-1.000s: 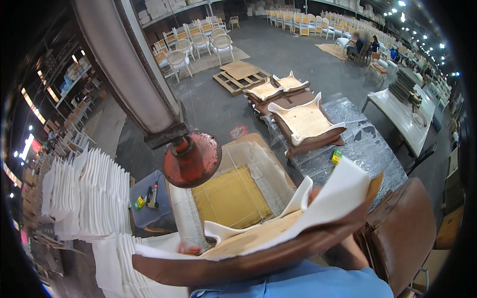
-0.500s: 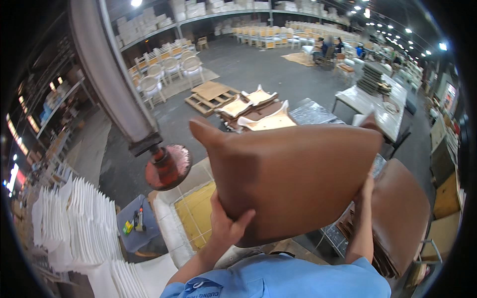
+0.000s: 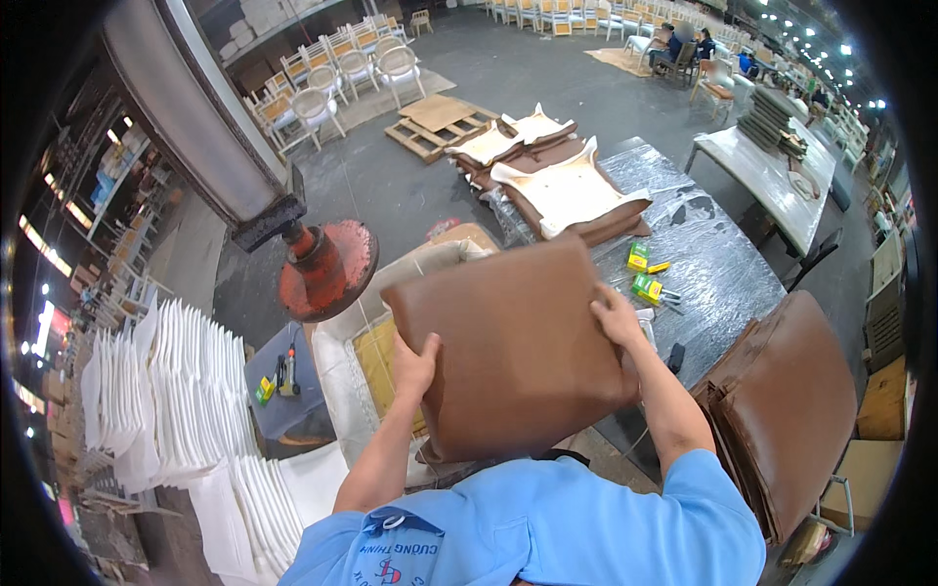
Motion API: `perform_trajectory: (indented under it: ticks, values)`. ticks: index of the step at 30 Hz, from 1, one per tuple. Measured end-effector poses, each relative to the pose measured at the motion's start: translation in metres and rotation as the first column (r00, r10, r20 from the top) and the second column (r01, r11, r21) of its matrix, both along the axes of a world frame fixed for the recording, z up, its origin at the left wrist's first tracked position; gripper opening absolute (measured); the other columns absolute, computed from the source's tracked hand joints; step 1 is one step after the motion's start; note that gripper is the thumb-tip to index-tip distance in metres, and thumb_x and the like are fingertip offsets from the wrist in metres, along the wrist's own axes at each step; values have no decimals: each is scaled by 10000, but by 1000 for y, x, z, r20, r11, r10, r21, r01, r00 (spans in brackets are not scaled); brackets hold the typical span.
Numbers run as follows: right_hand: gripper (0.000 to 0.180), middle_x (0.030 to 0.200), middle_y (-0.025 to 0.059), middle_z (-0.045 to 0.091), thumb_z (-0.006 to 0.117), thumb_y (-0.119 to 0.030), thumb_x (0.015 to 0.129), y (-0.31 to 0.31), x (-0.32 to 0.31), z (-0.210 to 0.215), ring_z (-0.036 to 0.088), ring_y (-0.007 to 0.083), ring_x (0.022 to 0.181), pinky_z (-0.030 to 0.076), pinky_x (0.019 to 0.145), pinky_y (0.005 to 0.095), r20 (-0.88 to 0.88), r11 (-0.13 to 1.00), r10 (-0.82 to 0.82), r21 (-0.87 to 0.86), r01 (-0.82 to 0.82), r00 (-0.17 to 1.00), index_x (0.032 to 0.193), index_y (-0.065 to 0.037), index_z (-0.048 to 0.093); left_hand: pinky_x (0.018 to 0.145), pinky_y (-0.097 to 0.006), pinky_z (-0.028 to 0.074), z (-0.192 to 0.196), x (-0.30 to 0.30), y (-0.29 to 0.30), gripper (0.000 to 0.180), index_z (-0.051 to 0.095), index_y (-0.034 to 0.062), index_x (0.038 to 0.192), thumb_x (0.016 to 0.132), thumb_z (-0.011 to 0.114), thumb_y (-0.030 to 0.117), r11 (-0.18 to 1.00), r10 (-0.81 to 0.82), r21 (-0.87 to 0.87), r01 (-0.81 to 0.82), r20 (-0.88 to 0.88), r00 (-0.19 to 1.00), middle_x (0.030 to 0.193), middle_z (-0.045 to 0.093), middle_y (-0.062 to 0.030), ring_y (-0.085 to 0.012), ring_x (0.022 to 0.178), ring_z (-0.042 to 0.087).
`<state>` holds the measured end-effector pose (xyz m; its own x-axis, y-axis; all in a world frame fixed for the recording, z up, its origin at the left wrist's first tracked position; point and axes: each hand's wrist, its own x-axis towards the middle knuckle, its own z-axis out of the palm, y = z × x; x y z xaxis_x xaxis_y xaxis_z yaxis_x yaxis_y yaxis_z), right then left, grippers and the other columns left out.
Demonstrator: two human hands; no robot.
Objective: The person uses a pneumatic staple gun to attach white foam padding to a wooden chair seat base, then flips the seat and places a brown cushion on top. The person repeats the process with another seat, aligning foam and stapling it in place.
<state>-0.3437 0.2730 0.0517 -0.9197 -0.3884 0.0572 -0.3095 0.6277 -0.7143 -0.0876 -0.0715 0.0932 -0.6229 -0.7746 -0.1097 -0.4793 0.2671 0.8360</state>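
Note:
A brown leather seat cover [image 3: 518,352] is in front of my chest, its broad smooth face turned up toward me. My left hand [image 3: 413,366] grips its left edge, thumb on top and the fingers hidden behind. On the opposite side, my right hand [image 3: 618,317] is closed round the right edge. Beneath the cover, largely hidden by it, sits a padded white frame [image 3: 344,391] with a yellow panel [image 3: 374,356]. Above that frame, to the left, hangs a round red press head [image 3: 329,271] on a thick metal column [image 3: 200,117].
Finished-looking brown pieces with white undersides [image 3: 557,186] lie on a plastic-covered table [image 3: 718,283], beside small green-yellow boxes [image 3: 645,286]. A stack of brown leather covers [image 3: 782,391] stands at right. White foam sheets [image 3: 186,391] and a grey bin with a tool [image 3: 283,391] are at left.
The leather cover has come down and toward me, tilting to lie flatter. My right hand has moved up and left along its edge. The view has shifted, showing more of the table.

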Motion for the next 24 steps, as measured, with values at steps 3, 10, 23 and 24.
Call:
perform_trajectory:
  ticks: [3, 10, 23, 24]
  values:
    - [806, 1819, 265, 307, 641, -465, 1100, -46, 52, 6, 355, 504, 1641, 311, 1331, 597, -111, 908, 148, 410, -91, 983, 1745, -51, 393, 1308, -488, 389, -19, 30, -5, 1040, 227, -114, 1730, 1058, 738, 492, 994, 21, -107, -9, 109, 994, 1702, 456, -341, -444, 1571, 485]
    - [891, 1867, 230, 217, 489, -612, 1130, -130, 150, 8, 152, 504, 1720, 126, 1371, 682, -148, 673, 662, 550, -495, 735, 1766, -10, 321, 1339, -496, 330, -38, 29, -11, 893, 209, -107, 1741, 1147, 590, 440, 994, 46, -101, -41, 48, 998, 1735, 391, -370, -480, 1609, 410]
    - [713, 1506, 208, 698, 432, -583, 1153, -239, -63, 18, 601, 370, 1460, 337, 1291, 581, -87, 771, 392, 575, -276, 916, 1518, -14, 660, 1316, -495, 355, -51, 32, -12, 840, 199, -44, 1773, 1166, 585, 391, 991, -31, -134, 23, -55, 998, 1739, 409, -345, -478, 1597, 434]
    - [726, 1436, 210, 741, 410, -601, 1155, -230, -80, 21, 646, 370, 1404, 369, 1248, 583, -101, 727, 361, 653, -212, 927, 1387, -11, 763, 1315, -497, 356, -50, 35, -13, 838, 199, -36, 1776, 1167, 585, 393, 992, -28, -126, 22, -50, 998, 1742, 405, -344, -477, 1600, 431]
